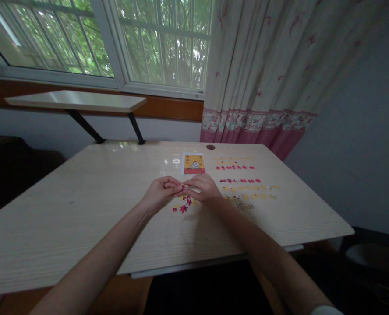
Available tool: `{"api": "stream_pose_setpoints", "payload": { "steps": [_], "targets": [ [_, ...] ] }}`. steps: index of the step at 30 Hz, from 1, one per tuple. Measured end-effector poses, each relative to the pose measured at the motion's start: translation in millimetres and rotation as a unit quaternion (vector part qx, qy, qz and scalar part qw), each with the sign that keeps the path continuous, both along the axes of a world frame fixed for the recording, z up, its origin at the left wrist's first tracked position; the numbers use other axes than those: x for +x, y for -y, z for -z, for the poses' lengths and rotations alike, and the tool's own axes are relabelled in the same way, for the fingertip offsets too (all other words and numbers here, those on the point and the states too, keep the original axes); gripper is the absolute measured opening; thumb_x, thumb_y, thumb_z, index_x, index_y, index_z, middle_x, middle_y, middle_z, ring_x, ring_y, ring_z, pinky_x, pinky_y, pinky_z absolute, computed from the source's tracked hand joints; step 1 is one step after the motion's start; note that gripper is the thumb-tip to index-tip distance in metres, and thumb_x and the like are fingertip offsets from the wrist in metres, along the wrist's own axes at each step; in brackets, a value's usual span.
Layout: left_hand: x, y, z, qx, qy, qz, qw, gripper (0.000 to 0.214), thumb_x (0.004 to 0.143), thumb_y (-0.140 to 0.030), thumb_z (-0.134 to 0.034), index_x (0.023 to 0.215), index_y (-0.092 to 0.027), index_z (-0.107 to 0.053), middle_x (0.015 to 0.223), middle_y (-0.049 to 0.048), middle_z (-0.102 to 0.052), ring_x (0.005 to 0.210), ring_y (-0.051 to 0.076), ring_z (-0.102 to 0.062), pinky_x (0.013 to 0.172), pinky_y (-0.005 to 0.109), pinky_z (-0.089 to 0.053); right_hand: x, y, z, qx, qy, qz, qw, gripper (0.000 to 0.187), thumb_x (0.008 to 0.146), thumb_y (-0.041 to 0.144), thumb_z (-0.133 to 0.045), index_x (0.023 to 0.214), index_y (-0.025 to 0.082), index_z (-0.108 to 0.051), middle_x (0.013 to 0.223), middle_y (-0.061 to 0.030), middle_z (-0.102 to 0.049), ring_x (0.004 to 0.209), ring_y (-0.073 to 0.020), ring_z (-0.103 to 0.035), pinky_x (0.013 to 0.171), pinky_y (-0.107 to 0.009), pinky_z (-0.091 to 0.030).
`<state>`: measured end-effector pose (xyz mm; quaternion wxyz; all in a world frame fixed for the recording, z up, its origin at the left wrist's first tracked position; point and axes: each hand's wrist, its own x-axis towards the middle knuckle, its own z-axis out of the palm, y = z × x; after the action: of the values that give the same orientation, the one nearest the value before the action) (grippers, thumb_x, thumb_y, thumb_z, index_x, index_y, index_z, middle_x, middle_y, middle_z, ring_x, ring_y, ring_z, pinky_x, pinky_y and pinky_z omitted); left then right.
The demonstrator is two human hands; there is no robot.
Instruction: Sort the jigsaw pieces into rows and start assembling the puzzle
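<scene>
My left hand and my right hand meet over the middle of the table, fingertips pinched together on a small red jigsaw puzzle piece. Fingers cover much of that piece. Just below them lies a small loose group of red and yellow puzzle pieces. Beyond the hands, a picture card lies flat, showing a white animal on a yellow and red ground. To the right, several rows of pieces are laid out, among them a red row and a yellow row.
The pale wooden table has a round cable hole near its back edge. A raised shelf on black legs stands at the back left. Behind are a barred window and a flowered curtain.
</scene>
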<state>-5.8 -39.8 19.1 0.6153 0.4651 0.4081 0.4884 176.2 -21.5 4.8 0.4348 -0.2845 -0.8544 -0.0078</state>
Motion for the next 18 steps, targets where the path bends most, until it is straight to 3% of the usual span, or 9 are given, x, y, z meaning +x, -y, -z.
{"api": "stream_pose_setpoints", "payload": {
  "steps": [7, 11, 13, 16, 18],
  "targets": [
    [-1, 0, -5.5, 0.047, -0.042, -0.012, 0.998, 0.035, 0.052, -0.030, -0.080, 0.077, -0.013, -0.063, 0.067, 0.0044, -0.068, 0.060, 0.015, -0.062, 0.057, 0.026, -0.049, 6, 1, -10.3, 0.019, 0.026, 0.019, 0.999, 0.021, 0.084, 0.036, -0.055, 0.092, 0.021, -0.066, 0.084, -0.0021, -0.069, 0.082, -0.0135, -0.061, 0.076, -0.028, -0.042],
    [-9, -4, -2.6, 0.125, -0.180, -0.056, 0.974, 0.030, 0.063, -0.037, -0.071, 0.082, -0.014, -0.064, 0.073, 0.0064, -0.067, 0.063, 0.015, -0.060, 0.056, 0.026, -0.045, 27, -1, -25.4, 0.041, -0.009, 0.074, 0.996, 0.021, 0.085, 0.037, -0.054, 0.093, 0.022, -0.067, 0.088, -0.0040, -0.068, 0.085, -0.0147, -0.059, 0.078, -0.030, -0.041],
    [-17, -4, -1.8, 0.191, -0.306, -0.075, 0.930, 0.025, 0.072, -0.038, -0.060, 0.081, -0.015, -0.065, 0.074, 0.0064, -0.066, 0.062, 0.014, -0.057, 0.057, 0.026, -0.043, 40, -2, -31.1, 0.043, -0.035, 0.086, 0.995, 0.020, 0.084, 0.036, -0.056, 0.094, 0.022, -0.067, 0.087, -0.0038, -0.066, 0.083, -0.0149, -0.058, 0.077, -0.030, -0.042],
    [-30, -2, -4.0, 0.311, -0.505, -0.042, 0.804, 0.020, 0.078, -0.031, -0.051, 0.088, -0.019, -0.065, 0.080, 0.0053, -0.063, 0.071, 0.016, -0.055, 0.063, 0.027, -0.040, 56, -4, -34.8, 0.024, -0.048, 0.083, 0.995, 0.020, 0.081, 0.036, -0.059, 0.094, 0.023, -0.067, 0.084, -0.0034, -0.064, 0.082, -0.0153, -0.057, 0.076, -0.031, -0.044],
    [-36, 0, -6.1, 0.338, -0.562, -0.035, 0.754, 0.022, 0.080, -0.029, -0.047, 0.091, -0.019, -0.064, 0.078, 0.0052, -0.062, 0.070, 0.016, -0.054, 0.063, 0.027, -0.039, 62, -6, -34.7, 0.007, -0.053, 0.074, 0.996, 0.020, 0.081, 0.035, -0.059, 0.095, 0.024, -0.067, 0.085, -0.0036, -0.063, 0.082, -0.0154, -0.057, 0.077, -0.031, -0.045]
  ]
}}
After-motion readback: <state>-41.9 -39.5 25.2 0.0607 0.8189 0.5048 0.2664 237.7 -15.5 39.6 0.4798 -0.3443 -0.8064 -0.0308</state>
